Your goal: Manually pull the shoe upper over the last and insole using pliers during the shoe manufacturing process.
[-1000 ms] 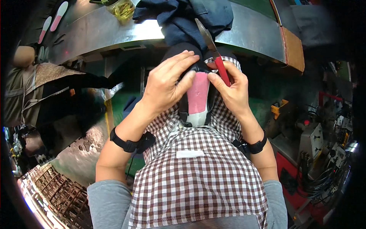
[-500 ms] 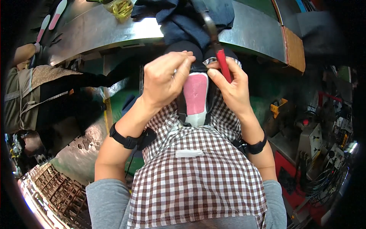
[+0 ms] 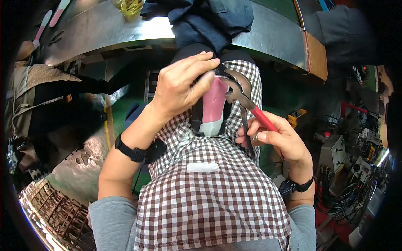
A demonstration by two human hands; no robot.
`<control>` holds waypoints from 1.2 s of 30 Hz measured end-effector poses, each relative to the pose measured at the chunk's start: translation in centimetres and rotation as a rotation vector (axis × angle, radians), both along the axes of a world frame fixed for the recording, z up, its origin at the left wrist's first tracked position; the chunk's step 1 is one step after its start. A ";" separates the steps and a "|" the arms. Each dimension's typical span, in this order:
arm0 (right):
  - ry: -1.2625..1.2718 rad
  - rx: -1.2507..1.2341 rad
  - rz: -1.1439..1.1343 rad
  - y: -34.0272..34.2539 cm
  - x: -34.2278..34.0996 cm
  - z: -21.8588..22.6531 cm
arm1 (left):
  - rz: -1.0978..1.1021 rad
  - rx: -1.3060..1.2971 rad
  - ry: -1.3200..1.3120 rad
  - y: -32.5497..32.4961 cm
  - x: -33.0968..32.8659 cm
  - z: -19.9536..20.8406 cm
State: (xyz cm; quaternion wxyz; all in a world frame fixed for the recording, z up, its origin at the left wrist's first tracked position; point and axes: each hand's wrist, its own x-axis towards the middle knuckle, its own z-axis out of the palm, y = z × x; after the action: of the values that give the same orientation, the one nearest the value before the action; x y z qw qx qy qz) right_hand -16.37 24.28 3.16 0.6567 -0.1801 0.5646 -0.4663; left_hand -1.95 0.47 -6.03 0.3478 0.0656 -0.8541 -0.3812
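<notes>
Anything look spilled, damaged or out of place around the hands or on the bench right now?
I see no spill or damage near the hands. The untidy thing is the dark blue cloth: rumpled and drooping over the near edge of the metal bench. The red-handled pincers sit in the right hand, nothing odd there.

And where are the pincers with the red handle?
In the head view, right of centre: the right hand holds the pincers, jaws beside the pink piece.
</notes>
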 end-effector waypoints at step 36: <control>-0.237 0.165 -0.243 -2.0 2.6 3.2 | -0.099 0.320 -0.073 2.0 0.6 -0.9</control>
State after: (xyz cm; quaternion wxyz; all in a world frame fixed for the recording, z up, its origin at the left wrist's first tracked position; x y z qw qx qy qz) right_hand -13.74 22.32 6.36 0.6701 -0.0002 0.5372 -0.5123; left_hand -1.31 2.42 -6.96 0.2825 0.0916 -0.7967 -0.5264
